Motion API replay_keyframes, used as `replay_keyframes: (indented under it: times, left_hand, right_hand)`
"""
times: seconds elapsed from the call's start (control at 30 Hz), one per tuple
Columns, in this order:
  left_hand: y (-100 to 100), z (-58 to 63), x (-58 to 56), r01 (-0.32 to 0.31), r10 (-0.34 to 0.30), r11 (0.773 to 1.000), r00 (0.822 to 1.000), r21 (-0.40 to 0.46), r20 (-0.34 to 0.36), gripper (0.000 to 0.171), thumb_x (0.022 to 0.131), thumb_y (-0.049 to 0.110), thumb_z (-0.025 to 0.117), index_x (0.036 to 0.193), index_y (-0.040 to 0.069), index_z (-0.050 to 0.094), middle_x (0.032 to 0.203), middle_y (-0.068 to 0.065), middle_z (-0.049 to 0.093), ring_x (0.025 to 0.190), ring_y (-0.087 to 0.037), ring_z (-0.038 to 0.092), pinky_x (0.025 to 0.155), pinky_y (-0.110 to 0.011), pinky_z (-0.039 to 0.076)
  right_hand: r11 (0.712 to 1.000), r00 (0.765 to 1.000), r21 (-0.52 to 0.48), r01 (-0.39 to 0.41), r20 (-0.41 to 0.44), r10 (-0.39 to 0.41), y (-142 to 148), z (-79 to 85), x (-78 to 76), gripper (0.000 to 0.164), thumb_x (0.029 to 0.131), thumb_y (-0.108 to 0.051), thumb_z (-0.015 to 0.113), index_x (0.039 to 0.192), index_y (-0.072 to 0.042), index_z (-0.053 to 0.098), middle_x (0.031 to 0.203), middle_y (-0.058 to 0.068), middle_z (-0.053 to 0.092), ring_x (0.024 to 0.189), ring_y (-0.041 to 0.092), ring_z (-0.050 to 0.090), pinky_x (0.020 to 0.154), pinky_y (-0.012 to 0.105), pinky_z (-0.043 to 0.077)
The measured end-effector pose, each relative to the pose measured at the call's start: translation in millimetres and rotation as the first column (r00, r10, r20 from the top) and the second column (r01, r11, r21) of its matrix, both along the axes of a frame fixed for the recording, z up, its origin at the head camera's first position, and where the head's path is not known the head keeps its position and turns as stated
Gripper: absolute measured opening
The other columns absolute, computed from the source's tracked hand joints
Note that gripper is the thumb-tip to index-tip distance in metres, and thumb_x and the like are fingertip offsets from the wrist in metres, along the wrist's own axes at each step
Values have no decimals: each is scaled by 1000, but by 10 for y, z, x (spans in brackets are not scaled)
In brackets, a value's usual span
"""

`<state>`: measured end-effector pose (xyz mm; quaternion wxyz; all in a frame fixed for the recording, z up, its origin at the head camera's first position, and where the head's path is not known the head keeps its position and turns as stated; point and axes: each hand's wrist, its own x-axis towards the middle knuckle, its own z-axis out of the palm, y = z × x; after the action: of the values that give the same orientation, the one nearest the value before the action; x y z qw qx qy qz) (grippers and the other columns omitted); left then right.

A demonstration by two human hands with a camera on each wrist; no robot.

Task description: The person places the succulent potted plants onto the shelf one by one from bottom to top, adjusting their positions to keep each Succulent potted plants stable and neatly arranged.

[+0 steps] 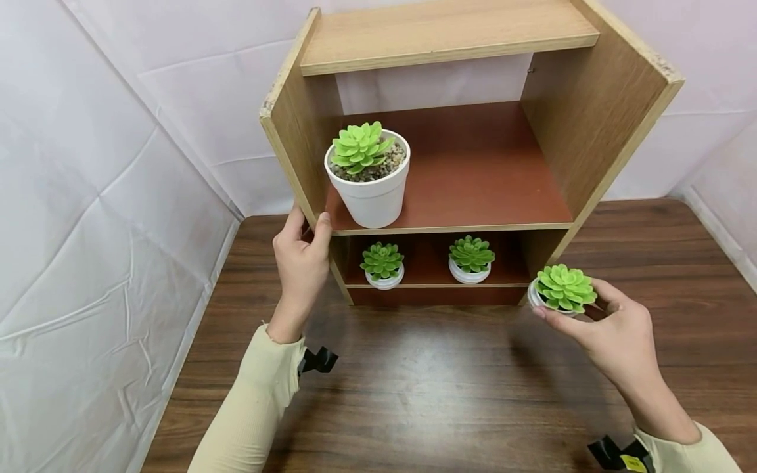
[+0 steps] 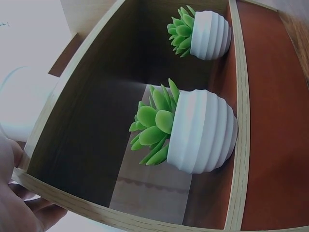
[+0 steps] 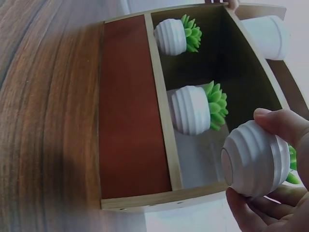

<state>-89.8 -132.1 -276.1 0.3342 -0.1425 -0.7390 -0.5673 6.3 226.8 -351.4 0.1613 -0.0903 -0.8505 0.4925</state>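
Observation:
My right hand (image 1: 621,328) grips a small potted succulent (image 1: 564,289) by its ribbed white pot, just in front of the shelf's lower right corner. In the right wrist view, thumb and fingers curl round that pot (image 3: 253,159). My left hand (image 1: 304,259) holds the left side panel of the wooden shelf (image 1: 449,226), thumb on the front edge and fingers behind. On the lower level stand two small potted succulents, one at left (image 1: 384,266) and one right of the middle (image 1: 471,259). A larger potted succulent (image 1: 375,190) with gravel stands at the left of the middle level.
The shelf stands on a dark wood-grain table (image 1: 414,387). White sheeting (image 1: 106,230) hangs at the left and behind. Its top board (image 1: 449,33) spans the two side panels. Black straps (image 1: 319,360) sit at both wrists.

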Motion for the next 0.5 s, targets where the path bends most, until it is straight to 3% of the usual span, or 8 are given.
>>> replay_keyframes:
  times: [0.5]
  left_hand:
    - [-1, 0, 3, 8, -8, 1000, 1000, 14, 2, 19, 90, -11, 55, 108, -13, 63, 87, -25, 66, 73, -20, 61, 63, -27, 50]
  right_hand:
    - [1000, 1000, -21, 7, -4, -7, -75, 143, 19, 56, 67, -14, 92, 117, -6, 68, 98, -11, 67, 83, -2, 65, 65, 14, 50]
